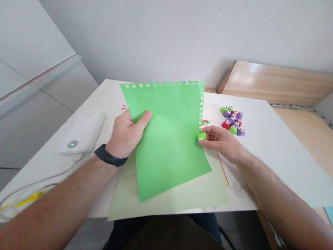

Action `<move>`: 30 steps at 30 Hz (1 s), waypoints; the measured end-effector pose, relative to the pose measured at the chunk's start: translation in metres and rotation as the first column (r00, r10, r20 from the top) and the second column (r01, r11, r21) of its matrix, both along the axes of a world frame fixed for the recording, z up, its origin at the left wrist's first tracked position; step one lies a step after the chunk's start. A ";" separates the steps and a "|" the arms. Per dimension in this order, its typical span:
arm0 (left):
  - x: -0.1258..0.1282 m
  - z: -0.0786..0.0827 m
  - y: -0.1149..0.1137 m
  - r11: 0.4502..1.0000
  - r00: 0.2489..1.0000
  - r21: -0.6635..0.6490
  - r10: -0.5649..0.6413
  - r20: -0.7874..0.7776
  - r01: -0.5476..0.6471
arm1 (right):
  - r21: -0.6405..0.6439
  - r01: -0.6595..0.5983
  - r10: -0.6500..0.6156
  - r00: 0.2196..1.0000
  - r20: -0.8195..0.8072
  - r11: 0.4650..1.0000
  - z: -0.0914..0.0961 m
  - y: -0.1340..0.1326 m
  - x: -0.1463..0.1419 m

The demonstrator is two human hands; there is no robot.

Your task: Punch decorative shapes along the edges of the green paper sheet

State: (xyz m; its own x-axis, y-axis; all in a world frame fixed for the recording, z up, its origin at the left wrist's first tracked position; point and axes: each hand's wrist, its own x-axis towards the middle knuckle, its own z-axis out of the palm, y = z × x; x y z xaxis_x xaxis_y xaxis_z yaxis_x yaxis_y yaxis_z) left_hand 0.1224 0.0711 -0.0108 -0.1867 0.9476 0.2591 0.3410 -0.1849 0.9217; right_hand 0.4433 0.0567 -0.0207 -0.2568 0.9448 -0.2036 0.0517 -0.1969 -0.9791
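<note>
My left hand [127,133] grips the left edge of a bright green paper sheet [169,139], thumb on top, holding it up off the table. Small shapes are punched along the sheet's top and right edges. My right hand [221,139] pinches a small green craft punch [201,136] against the sheet's right edge. A dark watch sits on my left wrist.
A pale green sheet [182,198] lies under the held one on the white table [273,146]. Several small red, purple and green punches [233,119] sit in a cluster to the right. A white device [83,132] with a cable lies at left. Wooden boards [275,81] stand behind.
</note>
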 end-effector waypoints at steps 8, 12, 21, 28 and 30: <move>0.002 0.002 -0.002 1.000 0.998 -0.001 -0.005 0.062 0.005 | 0.023 -0.003 0.003 1.000 -0.015 1.000 0.005 -0.002 -0.001; 0.003 0.001 -0.002 1.000 0.995 -0.005 0.003 0.095 -0.002 | 0.027 0.005 -0.005 1.000 -0.006 1.000 0.007 -0.004 0.000; 0.003 0.002 -0.003 1.000 0.995 0.004 -0.019 0.103 0.018 | 0.006 -0.008 0.008 0.999 0.032 1.000 0.002 -0.003 -0.002; 0.003 0.002 -0.003 1.000 0.994 0.015 -0.020 0.108 0.019 | 0.032 -0.008 0.007 0.999 0.037 0.999 0.004 -0.003 -0.001; 0.003 0.003 -0.003 1.000 0.994 0.007 -0.022 0.103 0.021 | 0.047 -0.008 0.006 0.999 0.054 0.999 0.004 -0.004 -0.002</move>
